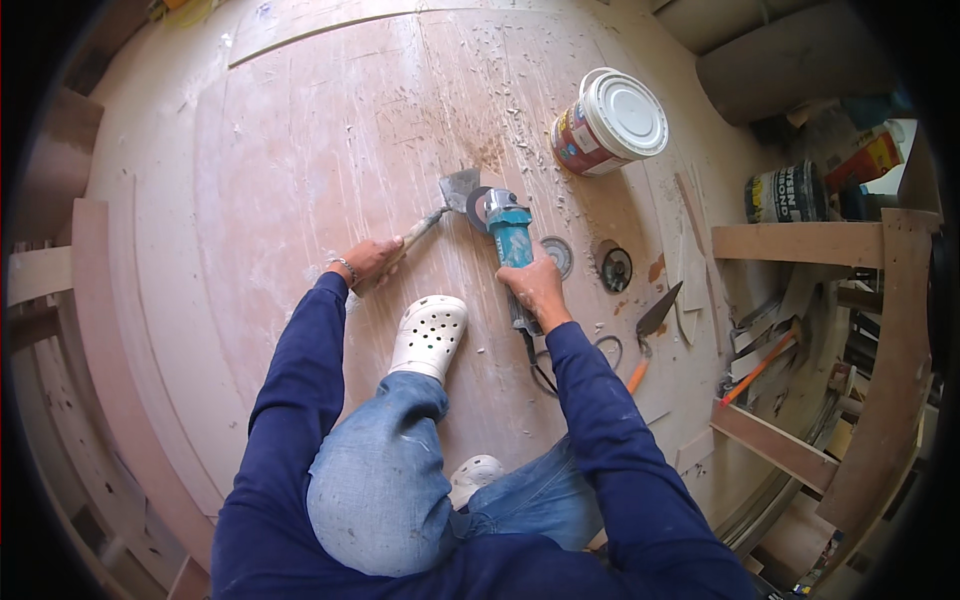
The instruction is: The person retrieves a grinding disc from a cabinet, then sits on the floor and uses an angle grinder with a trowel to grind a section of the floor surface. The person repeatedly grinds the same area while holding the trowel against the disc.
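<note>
In my left hand (pixel 370 261), fingers closed round its handle, is a long-handled scraper (pixel 461 188) with a wide flat metal blade. My right hand (pixel 538 289) grips the body of a teal angle grinder (pixel 512 240). The grinder's dark disc (pixel 477 209) is at the scraper blade's right edge; whether they touch I cannot tell. A black cord runs back from the grinder below my right hand. Just right of that hand lie a grey disc (pixel 556 257) and a dark round disc (pixel 616 267) on the dusty wooden board (pixel 300 150).
A white-lidded bucket (pixel 627 115) stands at the far right of the board, with shavings scattered beside it. A pointed trowel (pixel 660 308) lies to the right. Wooden frames (pixel 800 243) and a dark tub (pixel 785 193) line the right side. My shoe (pixel 430 335) is between my arms.
</note>
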The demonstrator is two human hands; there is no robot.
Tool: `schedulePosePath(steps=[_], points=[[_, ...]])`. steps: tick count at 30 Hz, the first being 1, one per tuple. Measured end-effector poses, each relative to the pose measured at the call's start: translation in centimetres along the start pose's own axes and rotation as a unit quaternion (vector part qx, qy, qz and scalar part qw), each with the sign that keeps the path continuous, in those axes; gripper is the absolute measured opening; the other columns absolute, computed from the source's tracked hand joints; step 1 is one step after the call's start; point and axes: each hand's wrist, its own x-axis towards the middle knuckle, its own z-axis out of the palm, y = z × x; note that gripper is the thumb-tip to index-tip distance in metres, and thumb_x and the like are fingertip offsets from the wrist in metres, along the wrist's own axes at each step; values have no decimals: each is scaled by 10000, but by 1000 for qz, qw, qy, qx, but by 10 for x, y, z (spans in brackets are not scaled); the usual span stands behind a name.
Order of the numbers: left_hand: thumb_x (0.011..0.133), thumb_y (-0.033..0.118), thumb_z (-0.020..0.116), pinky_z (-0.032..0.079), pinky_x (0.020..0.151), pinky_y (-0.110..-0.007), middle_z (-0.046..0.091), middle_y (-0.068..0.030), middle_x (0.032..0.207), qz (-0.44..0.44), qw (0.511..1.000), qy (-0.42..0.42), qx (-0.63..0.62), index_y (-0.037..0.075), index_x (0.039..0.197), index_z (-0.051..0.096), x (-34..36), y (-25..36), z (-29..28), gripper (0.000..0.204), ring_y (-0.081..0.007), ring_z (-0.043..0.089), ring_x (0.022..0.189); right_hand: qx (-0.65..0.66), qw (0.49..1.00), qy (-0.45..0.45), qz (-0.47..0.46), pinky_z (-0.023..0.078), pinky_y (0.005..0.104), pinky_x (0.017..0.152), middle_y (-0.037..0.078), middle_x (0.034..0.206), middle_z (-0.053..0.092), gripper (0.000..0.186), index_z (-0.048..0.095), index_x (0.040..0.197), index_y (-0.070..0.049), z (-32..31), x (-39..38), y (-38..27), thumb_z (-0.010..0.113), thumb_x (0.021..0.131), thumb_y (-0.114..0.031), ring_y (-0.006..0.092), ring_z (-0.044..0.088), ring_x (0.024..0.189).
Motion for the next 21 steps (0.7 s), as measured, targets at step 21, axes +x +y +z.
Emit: schedulePosePath(steps=[21], points=[[1025,607,508,519,533,-335,639,-70,771,104,971,160,141,-2,1044,658,-13,38,14,627,-160,605,559,56,982,179,-16,549,447,842,264,991,725,703,607,1293,-19,-33,-28,35,746,666,-304,421,710,928]])
